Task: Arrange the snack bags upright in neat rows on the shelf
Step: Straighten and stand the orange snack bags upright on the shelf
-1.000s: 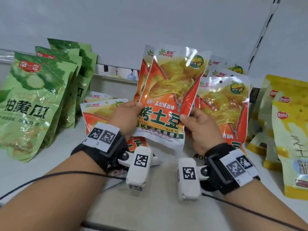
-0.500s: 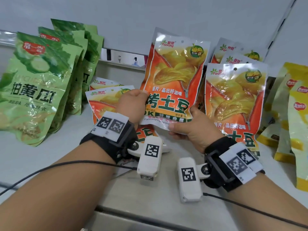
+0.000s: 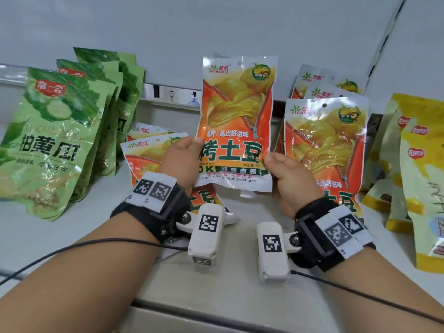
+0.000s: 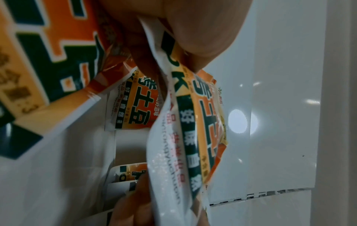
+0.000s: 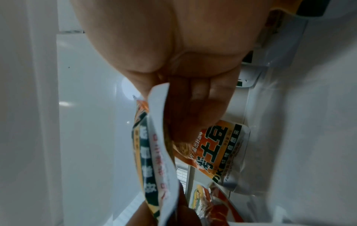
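An orange potato-chip bag (image 3: 236, 123) hangs upright above the white shelf (image 3: 228, 280), held by both hands at its lower corners. My left hand (image 3: 185, 159) pinches the lower left edge, my right hand (image 3: 286, 174) the lower right edge. In the left wrist view the thumb presses the front of the orange bag (image 4: 185, 122); in the right wrist view the fingers lie behind the orange bag (image 5: 154, 145). More orange bags stand in a row to the right (image 3: 324, 150), and others lie flat behind my left hand (image 3: 146, 155).
Green cucumber snack bags (image 3: 50, 140) stand in a row at the left. Yellow bags (image 3: 418, 169) lean at the right. A white back wall rises behind the shelf, with a slotted upright (image 3: 384, 42) at the right. The shelf's front lip (image 3: 216, 311) runs below my wrists.
The orange bag has come from a tilt to straight upright, and my hands have spread to its lower corners. The view has dropped a little.
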Motion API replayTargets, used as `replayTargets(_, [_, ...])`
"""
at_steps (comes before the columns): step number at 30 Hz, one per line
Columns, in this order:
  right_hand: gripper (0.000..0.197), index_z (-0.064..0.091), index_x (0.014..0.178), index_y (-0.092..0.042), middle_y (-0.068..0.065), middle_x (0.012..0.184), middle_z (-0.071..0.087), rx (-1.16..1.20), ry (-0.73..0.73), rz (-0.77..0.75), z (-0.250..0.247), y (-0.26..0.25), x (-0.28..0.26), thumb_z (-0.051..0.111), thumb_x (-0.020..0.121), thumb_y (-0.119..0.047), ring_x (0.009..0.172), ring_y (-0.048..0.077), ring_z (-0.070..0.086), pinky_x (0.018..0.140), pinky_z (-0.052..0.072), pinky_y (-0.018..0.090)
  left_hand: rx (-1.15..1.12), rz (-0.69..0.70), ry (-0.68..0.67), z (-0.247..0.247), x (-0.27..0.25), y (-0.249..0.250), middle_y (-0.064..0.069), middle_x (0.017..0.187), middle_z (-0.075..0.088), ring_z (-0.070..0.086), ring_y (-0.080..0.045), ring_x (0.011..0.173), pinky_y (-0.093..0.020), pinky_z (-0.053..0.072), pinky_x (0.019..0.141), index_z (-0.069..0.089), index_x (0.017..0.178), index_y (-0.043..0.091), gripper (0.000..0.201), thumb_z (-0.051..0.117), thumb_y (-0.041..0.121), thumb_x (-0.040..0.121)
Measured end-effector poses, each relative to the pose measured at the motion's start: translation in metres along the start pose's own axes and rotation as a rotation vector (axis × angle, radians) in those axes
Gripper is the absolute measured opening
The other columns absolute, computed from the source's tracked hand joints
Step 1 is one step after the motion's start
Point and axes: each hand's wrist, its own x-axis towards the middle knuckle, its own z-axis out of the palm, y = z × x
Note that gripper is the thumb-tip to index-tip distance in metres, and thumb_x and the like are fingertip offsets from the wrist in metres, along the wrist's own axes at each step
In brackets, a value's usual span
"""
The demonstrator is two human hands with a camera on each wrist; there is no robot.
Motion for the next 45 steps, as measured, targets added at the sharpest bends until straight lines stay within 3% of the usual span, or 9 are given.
replayTargets(4, [0.038, 0.072, 0.066, -0.023, -0.002, 0.067, 0.069, 0.007, 0.036, -0.019, -0.004, -0.002, 0.001, 0.048, 0.095, -0.015, 0.059, 0.012, 0.063, 0.049, 0.052, 0.023, 0.042, 0.014, 0.017, 0.0, -0.001, 0.004, -0.002, 0.074, 0.072, 0.068, -0.029, 0.082, -0.04, 0.053, 0.074, 0.065, 0.068, 0.022, 0.037, 0.045, 0.037, 0.096])
replayTargets(10, [0.028, 0.065, 0.089, -0.027, -0.015, 0.084, 0.07, -0.104, -0.002, -0.09, -0.006, -0.006, -0.002, 0.05, 0.09, -0.05, 0.076, -0.002, 0.065, 0.068, 0.051, 0.016, 0.114, 0.031, -0.068, 0.0, -0.007, 0.008, -0.01, 0.087, 0.073, 0.066, -0.025, 0.079, -0.036, 0.05, 0.074, 0.065, 0.072, 0.025, 0.032, 0.049, 0.039, 0.095])
replayTargets(13, [0.006, 0.064, 0.091, -0.026, -0.002, 0.1, 0.07, -0.108, 0.017, -0.094, -0.006, -0.008, -0.003, 0.058, 0.092, -0.024, 0.098, 0.018, 0.065, 0.095, 0.049, 0.042, 0.085, 0.032, -0.169, 0.002, -0.013, 0.014, -0.014, 0.094, 0.072, 0.067, -0.031, 0.09, -0.042, 0.05, 0.087, 0.067, 0.073, 0.025, 0.028, 0.053, 0.04, 0.091])
replayTargets(17, [0.012, 0.065, 0.091, -0.024, -0.004, 0.088, 0.073, -0.023, -0.017, -0.118, -0.007, -0.011, -0.003, 0.06, 0.09, -0.013, 0.086, 0.015, 0.069, 0.08, 0.055, 0.031, -0.042, 0.034, -0.26, 0.003, -0.015, 0.03, -0.018, 0.099, 0.07, 0.066, -0.04, 0.096, -0.051, 0.052, 0.083, 0.065, 0.095, 0.016, 0.032, 0.055, 0.044, 0.086])
replayTargets(22, [0.007, 0.065, 0.084, -0.023, -0.005, 0.074, 0.071, 0.11, -0.024, -0.117, -0.006, -0.017, -0.004, 0.062, 0.088, -0.017, 0.071, 0.013, 0.069, 0.067, 0.056, 0.027, -0.129, -0.042, -0.294, 0.007, -0.017, 0.044, -0.01, 0.08, 0.075, 0.071, -0.027, 0.067, -0.034, 0.056, 0.054, 0.066, 0.092, 0.017, 0.005, 0.063, 0.015, 0.088])
replayTargets(29, [0.017, 0.069, 0.072, -0.022, 0.004, 0.07, 0.07, 0.249, 0.015, -0.099, -0.01, -0.029, -0.008, 0.065, 0.086, -0.013, 0.067, 0.025, 0.067, 0.074, 0.058, 0.044, -0.294, -0.02, -0.331, 0.017, -0.025, 0.058, -0.013, 0.086, 0.071, 0.068, -0.028, 0.073, -0.037, 0.059, 0.064, 0.064, 0.098, 0.005, 0.012, 0.057, 0.012, 0.09])
replayTargets(36, [0.026, 0.073, 0.097, -0.018, 0.01, 0.105, 0.072, 0.334, 0.031, -0.162, -0.01, -0.045, -0.016, 0.054, 0.092, -0.036, 0.105, 0.03, 0.065, 0.099, 0.046, 0.05, -0.282, -0.031, -0.22, 0.017, -0.022, 0.068, -0.017, 0.099, 0.073, 0.07, -0.031, 0.092, -0.046, 0.052, 0.088, 0.07, 0.099, 0.005, 0.038, 0.06, 0.04, 0.089])
replayTargets(42, [0.03, 0.072, 0.083, -0.02, 0.01, 0.08, 0.07, 0.253, 0.082, -0.201, -0.014, -0.046, -0.021, 0.049, 0.096, -0.034, 0.064, 0.007, 0.064, 0.057, 0.05, 0.011, -0.249, -0.013, -0.173, 0.016, -0.024, 0.069, -0.009, 0.092, 0.075, 0.072, -0.026, 0.087, -0.048, 0.052, 0.092, 0.079, 0.072, 0.022, 0.047, 0.05, 0.054, 0.09])
replayTargets(45, [0.012, 0.067, 0.091, -0.018, 0.009, 0.094, 0.07, 0.186, 0.092, -0.194, -0.011, -0.046, -0.021, 0.055, 0.093, -0.021, 0.09, 0.016, 0.065, 0.086, 0.053, 0.028, -0.185, 0.025, -0.143, 0.013, -0.027, 0.069, -0.013, 0.085, 0.071, 0.067, -0.031, 0.086, -0.052, 0.049, 0.093, 0.074, 0.079, 0.009, 0.059, 0.048, 0.062, 0.084])
